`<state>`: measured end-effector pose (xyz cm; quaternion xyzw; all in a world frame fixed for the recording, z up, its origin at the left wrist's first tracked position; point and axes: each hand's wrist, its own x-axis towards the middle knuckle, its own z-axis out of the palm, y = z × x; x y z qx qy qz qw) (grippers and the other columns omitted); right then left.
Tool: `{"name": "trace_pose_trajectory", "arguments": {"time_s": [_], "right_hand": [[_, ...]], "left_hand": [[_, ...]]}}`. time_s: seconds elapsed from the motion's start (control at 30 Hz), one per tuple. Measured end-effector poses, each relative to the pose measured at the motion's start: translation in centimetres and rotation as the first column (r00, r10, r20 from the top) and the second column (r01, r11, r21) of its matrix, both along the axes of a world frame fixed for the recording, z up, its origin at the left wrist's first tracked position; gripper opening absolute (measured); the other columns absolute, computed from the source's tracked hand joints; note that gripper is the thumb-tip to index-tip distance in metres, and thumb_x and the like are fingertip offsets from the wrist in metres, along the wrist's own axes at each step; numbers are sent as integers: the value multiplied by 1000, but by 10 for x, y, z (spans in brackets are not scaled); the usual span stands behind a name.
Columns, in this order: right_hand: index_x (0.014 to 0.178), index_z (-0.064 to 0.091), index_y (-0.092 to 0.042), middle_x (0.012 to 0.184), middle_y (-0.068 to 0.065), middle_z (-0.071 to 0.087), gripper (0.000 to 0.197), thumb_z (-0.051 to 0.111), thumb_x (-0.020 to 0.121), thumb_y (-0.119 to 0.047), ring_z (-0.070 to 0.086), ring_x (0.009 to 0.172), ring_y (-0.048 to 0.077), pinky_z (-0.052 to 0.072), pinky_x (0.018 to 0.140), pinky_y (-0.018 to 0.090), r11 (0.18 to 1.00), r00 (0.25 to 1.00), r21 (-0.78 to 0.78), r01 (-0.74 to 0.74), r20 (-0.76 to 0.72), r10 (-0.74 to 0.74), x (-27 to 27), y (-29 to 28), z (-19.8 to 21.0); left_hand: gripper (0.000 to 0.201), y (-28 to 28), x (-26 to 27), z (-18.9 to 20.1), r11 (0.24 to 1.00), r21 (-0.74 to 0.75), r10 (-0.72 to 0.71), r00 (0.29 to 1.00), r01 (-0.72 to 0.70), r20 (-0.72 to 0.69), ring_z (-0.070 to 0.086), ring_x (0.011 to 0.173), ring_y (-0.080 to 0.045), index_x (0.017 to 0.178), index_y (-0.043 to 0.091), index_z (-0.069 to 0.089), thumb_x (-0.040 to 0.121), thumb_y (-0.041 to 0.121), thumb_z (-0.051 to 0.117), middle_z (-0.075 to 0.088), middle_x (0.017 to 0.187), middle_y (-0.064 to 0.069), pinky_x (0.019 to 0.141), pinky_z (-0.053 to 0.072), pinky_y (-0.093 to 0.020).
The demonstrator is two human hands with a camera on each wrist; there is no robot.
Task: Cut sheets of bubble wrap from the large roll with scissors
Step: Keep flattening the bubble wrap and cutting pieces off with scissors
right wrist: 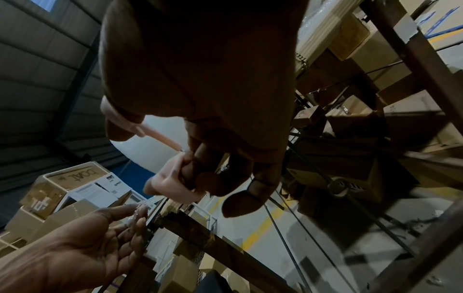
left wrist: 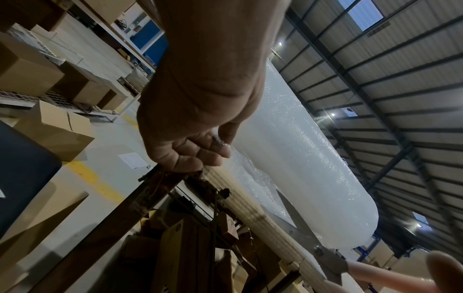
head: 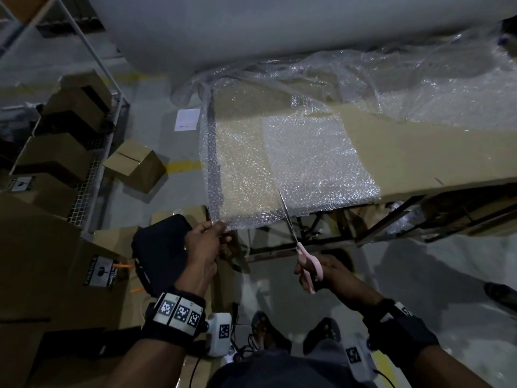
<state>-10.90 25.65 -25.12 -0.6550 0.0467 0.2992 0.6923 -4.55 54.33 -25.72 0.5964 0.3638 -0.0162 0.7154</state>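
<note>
1. The large roll (head: 223, 29) of bubble wrap lies across the far side of the scene, behind a cardboard-covered table (head: 419, 152). From the left wrist view the roll (left wrist: 295, 158) shows as a long white cylinder under the warehouse roof.
2. A sheet of bubble wrap (head: 251, 163) runs from the roll toward the person, lying flat on the table with its near edge hanging just past the table's front edge.
3. The left hand (head: 205, 245) pinches the near left corner of the sheet between thumb and fingers. In the left wrist view the fingers (left wrist: 200, 156) are curled, with wrap caught at their tips.
4. The right hand (head: 319, 271) holds pink-handled scissors (head: 296, 242), fingers and thumb through the handle loops. The right wrist view shows the fingers (right wrist: 208, 170) wrapped into the pink handle.
5. The scissor blades point away from the person and reach into the sheet at its near edge, to the right of the left hand. The blades look nearly together in the head view; how far apart they stand cannot be told.
6. More loose bubble wrap (head: 405, 88) lies crumpled at the foot of the roll on the right.
7. Cardboard boxes (head: 134, 166) stand on the floor and on a wire rack (head: 92, 175) to the left. A black case (head: 162, 250) sits just left of the left hand.
</note>
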Motion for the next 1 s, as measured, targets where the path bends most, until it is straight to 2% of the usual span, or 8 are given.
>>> {"name": "trace_pose_trajectory", "arguments": {"time_s": [0.1,0.2,0.33,0.47,0.57,0.63,0.87,1.0], "right_hand": [[94,68,5,64,11,64,82,74,77,-75,57,65,25,43,62,30,1000,1000,-3,6,7,-6,3,0,-3],[84,71,-6,62,10,63,62,75,80,-69,54,64,25,40,62,32,1000,1000,14,16,17,-16,4,6,-7],[87,69,-9,62,7,61,67,83,70,-72,55,54,16,40,54,26,997,998,26,67,21,-67,8,14,-15],[69,65,-22,62,5,62,44,76,81,-64,53,54,15,39,54,26,1000,999,10,18,49,-18,9,19,-16],[78,62,-14,63,3,62,55,74,80,-67,53,59,18,39,56,26,1000,998,-7,-1,65,2,11,19,-15],[78,61,-14,63,3,62,50,74,80,-62,52,57,15,38,56,26,1000,998,3,-9,66,9,11,19,-15],[79,65,-18,65,5,66,59,83,69,-73,57,57,18,38,53,24,1000,999,-3,23,25,-22,12,20,-24],[87,66,-14,69,11,70,56,78,78,-68,56,53,15,33,52,28,999,999,-32,17,32,-16,16,22,-24]], "left_hand": [[15,-1,0,1,1000,0,-5,1000,5,5,68,65,-15,104,11,72,93,16,80,78,89,-8,49,53,-24],[15,0,0,-1,1000,4,-8,1000,8,7,69,67,-15,107,9,73,94,16,78,78,95,-11,51,54,-25],[14,1,-1,-5,1000,-6,-15,1000,15,12,69,72,-17,110,8,74,98,13,74,79,101,-12,54,55,-25],[8,1,-1,-6,1000,2,-10,1000,10,28,67,69,-18,103,9,73,96,13,76,76,95,-12,50,54,-23],[7,1,0,-7,1000,7,-1,999,1,37,68,71,-21,93,13,71,94,14,78,75,92,-13,56,56,-28],[8,2,0,-6,1000,9,-1,999,0,34,68,72,-20,91,14,70,94,14,78,75,91,-12,59,55,-30],[10,2,4,-6,1000,19,-6,1000,5,24,67,68,-18,90,14,70,93,13,79,76,88,-10,52,54,-26],[11,4,5,-6,1000,11,9,1000,-9,9,66,65,-17,101,10,70,94,12,78,76,88,-9,50,53,-24]]}}
